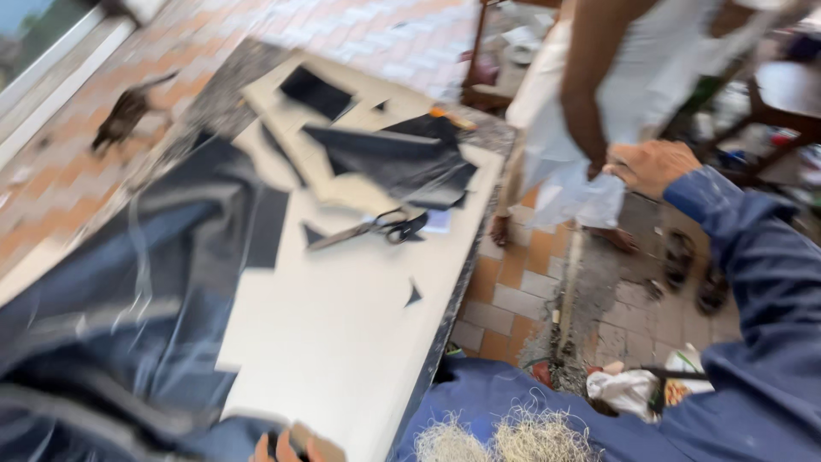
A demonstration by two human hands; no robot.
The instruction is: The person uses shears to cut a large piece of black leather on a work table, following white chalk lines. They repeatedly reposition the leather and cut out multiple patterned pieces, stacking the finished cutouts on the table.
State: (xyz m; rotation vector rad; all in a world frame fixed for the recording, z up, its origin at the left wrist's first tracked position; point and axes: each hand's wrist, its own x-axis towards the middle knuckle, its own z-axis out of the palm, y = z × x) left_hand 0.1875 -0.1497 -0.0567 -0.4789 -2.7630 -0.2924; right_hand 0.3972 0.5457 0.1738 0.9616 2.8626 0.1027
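At the tabletop's near edge my left hand pinches dark denim cloth; my right hand reaches toward a co-worker's white bag, its grip unclear. Tugging the cloth could drag the scissors off.

The dark blue cloth at nine o'clock looks like matt woven denim. The white board under it is smooth and flat, like card. The scissors show dull metal blades and black glossy handles. At five o'clock, frayed pale fibres look rough. The floor tiles are matt.
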